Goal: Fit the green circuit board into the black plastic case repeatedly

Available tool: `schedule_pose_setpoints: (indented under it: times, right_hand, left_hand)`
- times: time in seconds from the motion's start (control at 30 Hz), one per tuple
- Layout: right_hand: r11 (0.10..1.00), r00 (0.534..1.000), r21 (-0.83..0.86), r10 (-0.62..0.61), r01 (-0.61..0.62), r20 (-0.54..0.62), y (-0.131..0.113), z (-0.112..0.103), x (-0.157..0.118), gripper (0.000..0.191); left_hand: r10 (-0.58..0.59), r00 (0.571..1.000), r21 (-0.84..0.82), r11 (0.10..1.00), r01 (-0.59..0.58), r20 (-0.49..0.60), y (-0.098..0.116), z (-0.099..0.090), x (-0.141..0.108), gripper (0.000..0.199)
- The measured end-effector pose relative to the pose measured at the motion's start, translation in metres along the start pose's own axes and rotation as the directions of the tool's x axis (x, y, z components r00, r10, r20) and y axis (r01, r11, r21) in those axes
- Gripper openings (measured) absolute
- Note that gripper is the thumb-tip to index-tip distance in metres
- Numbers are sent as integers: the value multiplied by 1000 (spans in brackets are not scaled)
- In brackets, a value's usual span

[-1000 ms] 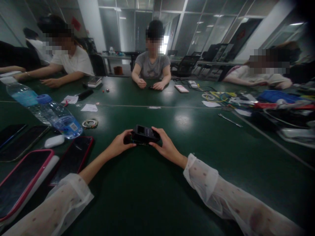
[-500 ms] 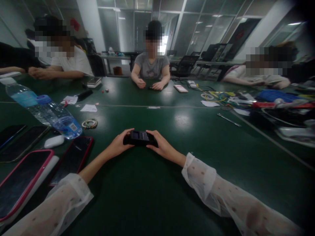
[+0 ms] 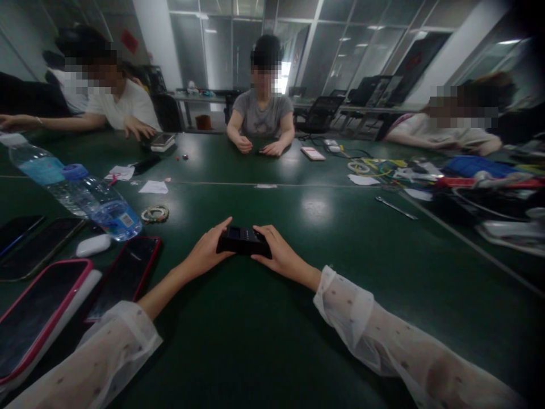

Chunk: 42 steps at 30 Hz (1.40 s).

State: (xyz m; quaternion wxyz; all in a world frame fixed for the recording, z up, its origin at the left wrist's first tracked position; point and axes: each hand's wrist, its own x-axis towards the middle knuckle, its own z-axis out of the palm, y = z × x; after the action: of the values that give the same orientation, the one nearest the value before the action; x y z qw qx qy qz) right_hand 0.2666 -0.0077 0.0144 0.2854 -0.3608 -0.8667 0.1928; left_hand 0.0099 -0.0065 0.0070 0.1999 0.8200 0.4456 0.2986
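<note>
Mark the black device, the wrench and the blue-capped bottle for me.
Black device (image 3: 244, 245): head view, middle of its near side.
Wrench (image 3: 395, 208): head view, middle of its shaft.
Blue-capped bottle (image 3: 103, 202): head view, middle of its clear body.

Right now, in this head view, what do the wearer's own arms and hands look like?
Both the left hand and the right hand are bare, without gloves, and no watch shows on either wrist. The arms wear loose, sheer white sleeves with scattered dark dots, the left sleeve and the right sleeve each ending in a wide, crumpled cuff on the forearm.
</note>
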Motion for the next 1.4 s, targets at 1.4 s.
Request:
schedule_pose_setpoints:
  times: [1.4]
  right_hand:
    - [959, 984, -253, -153, 126, -92, -9, -6, -13, 71]
  left_hand:
    - [-102, 981, -367, 917, 158, 167, 8, -9, 3, 59]
